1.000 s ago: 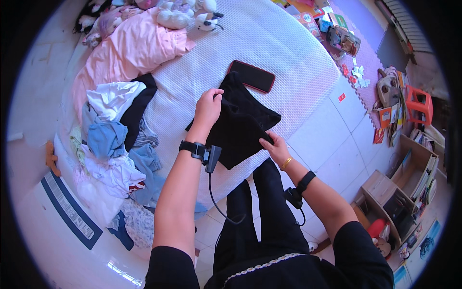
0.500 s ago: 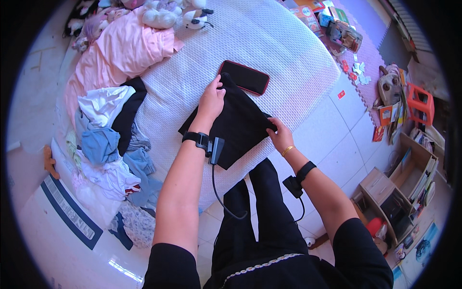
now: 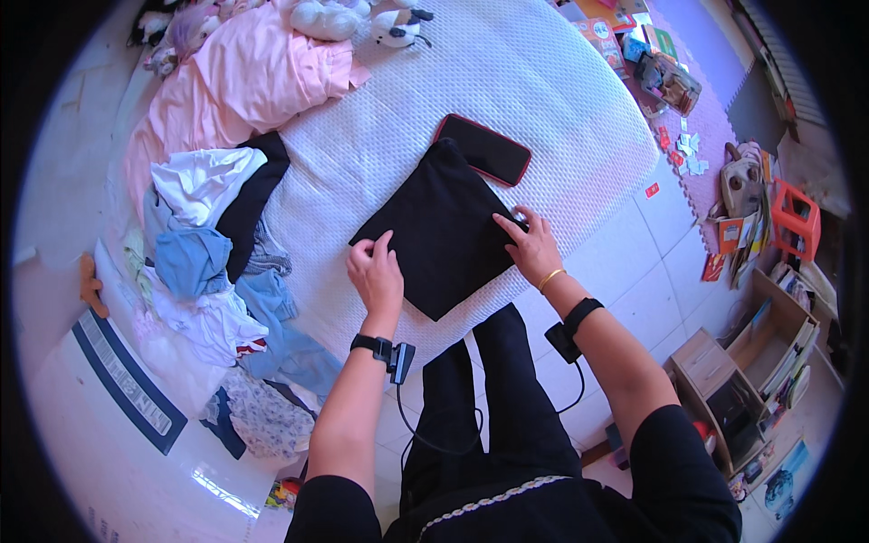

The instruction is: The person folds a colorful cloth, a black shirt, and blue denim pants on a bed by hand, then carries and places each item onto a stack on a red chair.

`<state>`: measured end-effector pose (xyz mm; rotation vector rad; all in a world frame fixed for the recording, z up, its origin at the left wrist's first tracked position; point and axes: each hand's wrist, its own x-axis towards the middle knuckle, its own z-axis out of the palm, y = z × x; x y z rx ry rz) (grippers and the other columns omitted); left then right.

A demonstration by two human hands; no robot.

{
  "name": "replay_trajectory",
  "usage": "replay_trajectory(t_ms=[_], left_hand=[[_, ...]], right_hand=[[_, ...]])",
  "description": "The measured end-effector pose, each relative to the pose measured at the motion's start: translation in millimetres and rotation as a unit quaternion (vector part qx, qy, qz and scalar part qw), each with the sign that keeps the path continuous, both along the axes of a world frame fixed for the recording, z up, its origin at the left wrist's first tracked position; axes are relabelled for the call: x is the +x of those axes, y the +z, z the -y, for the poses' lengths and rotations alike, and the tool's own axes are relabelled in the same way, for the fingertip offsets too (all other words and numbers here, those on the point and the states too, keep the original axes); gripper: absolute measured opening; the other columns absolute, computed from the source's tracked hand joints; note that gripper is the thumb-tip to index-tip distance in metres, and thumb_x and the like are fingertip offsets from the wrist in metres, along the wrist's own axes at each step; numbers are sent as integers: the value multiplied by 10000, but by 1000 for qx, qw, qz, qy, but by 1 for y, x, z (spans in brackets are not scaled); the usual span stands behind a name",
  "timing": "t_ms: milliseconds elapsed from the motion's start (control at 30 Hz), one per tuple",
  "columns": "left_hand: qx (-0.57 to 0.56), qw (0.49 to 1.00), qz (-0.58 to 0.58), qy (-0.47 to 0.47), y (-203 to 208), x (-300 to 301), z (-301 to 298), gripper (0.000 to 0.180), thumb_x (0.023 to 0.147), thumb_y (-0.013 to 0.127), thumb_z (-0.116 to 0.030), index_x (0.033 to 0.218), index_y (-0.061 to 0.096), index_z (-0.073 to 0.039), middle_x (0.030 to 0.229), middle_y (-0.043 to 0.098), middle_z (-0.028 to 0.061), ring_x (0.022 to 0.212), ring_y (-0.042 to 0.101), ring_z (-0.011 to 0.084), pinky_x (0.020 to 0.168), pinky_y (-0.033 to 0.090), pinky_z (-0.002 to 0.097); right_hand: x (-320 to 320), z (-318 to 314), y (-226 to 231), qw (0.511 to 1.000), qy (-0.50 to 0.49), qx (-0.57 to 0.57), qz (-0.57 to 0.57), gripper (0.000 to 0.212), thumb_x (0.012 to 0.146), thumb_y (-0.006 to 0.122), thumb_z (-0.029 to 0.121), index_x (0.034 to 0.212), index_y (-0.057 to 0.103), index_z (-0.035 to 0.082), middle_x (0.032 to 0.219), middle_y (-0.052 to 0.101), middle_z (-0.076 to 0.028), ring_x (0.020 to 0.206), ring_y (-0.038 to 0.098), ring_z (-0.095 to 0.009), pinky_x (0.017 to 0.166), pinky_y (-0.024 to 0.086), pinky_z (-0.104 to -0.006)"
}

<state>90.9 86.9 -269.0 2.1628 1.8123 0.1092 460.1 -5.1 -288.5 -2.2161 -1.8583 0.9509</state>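
- Black garment (image 3: 441, 237) lies flat on the white bedspread (image 3: 543, 100) as a rough square, turned so one corner points at me. It reads as already folded; no sleeves or loose ends stick out.
- My left hand (image 3: 377, 276) rests on its near-left edge, fingers curled down onto the fabric, pressing rather than pinching. Nothing is held in it.
- My right hand (image 3: 532, 246) sits at the right corner, fingers spread flat, half on the cloth and half on the bedspread. Also pressing, holding nothing.
- Judgement: the fold looks done and I'm at the flattening stage. What's left, going by the heap, is most of the job. The pile of unfolded clothes (image 3: 213, 281) to my left looks untouched: white, blue and dark pieces, with a pink sheet (image 3: 240, 77) beyond.
- Edges: the garment's near corner touches or just overhangs the bed edge above my knees. Cannot tell which.
- A phone in a red case (image 3: 482, 149) touches the garment's far corner, maybe tucked slightly under it. Watch it when sliding the piece away from me.
- Open room: bare bedspread beyond and to the right of the phone, up toward the stuffed toys (image 3: 362, 18).
- The left side is tight, since the pile begins just beside the garment.
- Wrist cables hang below the bed edge, away from the cloth.
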Motion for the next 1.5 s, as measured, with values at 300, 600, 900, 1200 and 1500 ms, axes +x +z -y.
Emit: replay_trajectory(t_ms=[300,600,900,1200,1500], left_hand=[[-106,968,172,150,-32,-21,27,822,1190,956,-159,1933,638,-309,1676,693,274,1579,629,520,1403,531,643],[-163,958,186,145,-30,-45,21,886,1135,888,47,1928,678,-288,1616,711,281,1501,715,533,1372,570,578],[-189,961,140,142,-7,-118,46,1053,1112,943,8,2024,542,-331,1536,693,233,1281,772,426,1175,671,495],[-283,918,182,208,-2,-95,142,733,1079,1051,-131,1556,497,-85,1409,785,342,1323,819,576,1144,668,622],[-314,919,191,143,17,-97,152,453,1114,992,-56,1389,637,-106,1213,819,251,1149,827,501,1010,662,571]], right_hand=[[20,-5,-12,996,27,-51,-72,989,1103,964,33,1933,646,468,1684,700,-189,1506,724,-432,1310,668,-532],[8,10,2,968,87,-161,-170,957,1176,851,3,1968,589,473,1520,730,-234,1322,820,-470,1218,706,-537],[-36,36,11,957,100,-194,-190,859,1169,925,168,1936,638,428,1540,749,-233,1368,800,-484,1235,680,-555],[-31,-56,-12,991,42,79,-101,777,1106,920,104,1832,652,178,1766,687,-228,1657,655,-522,1428,565,-601],[-49,-143,-39,992,106,68,-9,576,1123,962,236,1681,827,282,1740,692,-205,1602,669,-513,1361,623,-601]])
